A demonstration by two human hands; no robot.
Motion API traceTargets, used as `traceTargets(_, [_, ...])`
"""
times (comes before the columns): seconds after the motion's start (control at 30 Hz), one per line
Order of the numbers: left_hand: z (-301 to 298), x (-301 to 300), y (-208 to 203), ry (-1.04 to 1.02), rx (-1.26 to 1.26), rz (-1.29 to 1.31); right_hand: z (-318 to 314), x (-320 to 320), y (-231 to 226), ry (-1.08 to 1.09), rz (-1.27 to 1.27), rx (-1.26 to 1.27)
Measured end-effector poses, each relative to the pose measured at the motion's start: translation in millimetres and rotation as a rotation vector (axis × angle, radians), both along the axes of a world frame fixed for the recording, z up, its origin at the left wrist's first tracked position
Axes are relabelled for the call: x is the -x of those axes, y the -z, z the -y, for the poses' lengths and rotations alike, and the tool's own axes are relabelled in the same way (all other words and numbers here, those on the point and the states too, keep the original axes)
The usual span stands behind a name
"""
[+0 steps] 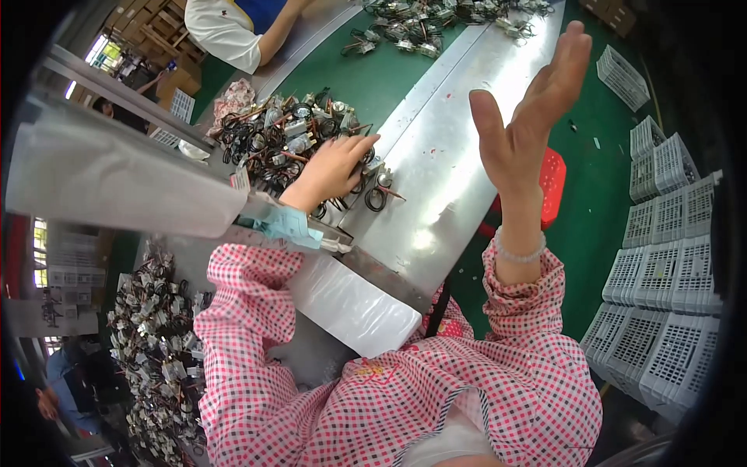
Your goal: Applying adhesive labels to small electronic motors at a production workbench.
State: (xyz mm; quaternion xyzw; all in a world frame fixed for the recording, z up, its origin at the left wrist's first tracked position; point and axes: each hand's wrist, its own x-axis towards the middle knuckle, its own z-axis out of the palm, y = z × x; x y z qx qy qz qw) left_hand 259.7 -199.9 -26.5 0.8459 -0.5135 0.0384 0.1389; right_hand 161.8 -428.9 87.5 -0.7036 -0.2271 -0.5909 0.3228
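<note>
My left hand [331, 167] reaches forward, fingers curled down, resting on near edge of tangled pile of wired parts [284, 140] on green belt [373, 86]; whether it grips one, I cannot tell. Black wire loops [377, 194] lie just beside fingertips at steel table [443, 156] edge. My right hand [529, 124] raised, flat, fingers spread wide, holding nothing, above steel table's right edge. Red stool [551, 187] behind wrist. Second parts pile [443, 19] at belt's far end, near another person's arm [276, 35]. Stacked white mesh baskets [661, 296] on right, contents not visible.
</note>
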Motion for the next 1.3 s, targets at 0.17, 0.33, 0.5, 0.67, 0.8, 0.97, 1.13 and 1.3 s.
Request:
traceTargets(0.17, [-12.3, -21.3, -13.8, -0.024, 0.002, 0.044, -17.1, 30.6, 11.5, -0.048, -0.16, -0.09])
traceTargets(0.33, [-97.0, 13.3, -88.4, -0.259, 0.097, 0.259, -26.3, 89.2, 33.0, 0.418, -0.243, -0.009])
traceTargets(0.5, [-113.8, 122.3, -140.6, -0.753, 0.681, 0.252, 23.2, 100.1, 11.8, 0.45, 0.178, -0.429])
traceTargets(0.67, [-109.2, 239.4, -47.8, -0.114, -0.081, -0.118, 17.9, 112.0, -24.1, 0.471, 0.679, -0.259])
traceTargets(0.8, [-94.9, 294.2, 21.5, -0.078, -0.167, 0.018, -1.9, 60.3, -43.1, 0.016, 0.351, -0.421])
traceTargets(0.97, [-85.0, 277.4, 22.0, -0.338, 0.056, -0.127, -31.7, 69.4, -58.2, 0.093, 0.569, -0.432])
traceTargets(1.13, [-85.8, 266.2, 29.3, -0.45, 0.332, -0.315, -23.7, 72.3, -36.1, -0.154, 0.441, -0.46])
traceTargets(1.3, [-94.1, 240.7, 3.0, -0.849, 0.765, -0.382, -59.1, 53.1, 19.3, -0.352, -0.218, -0.103])
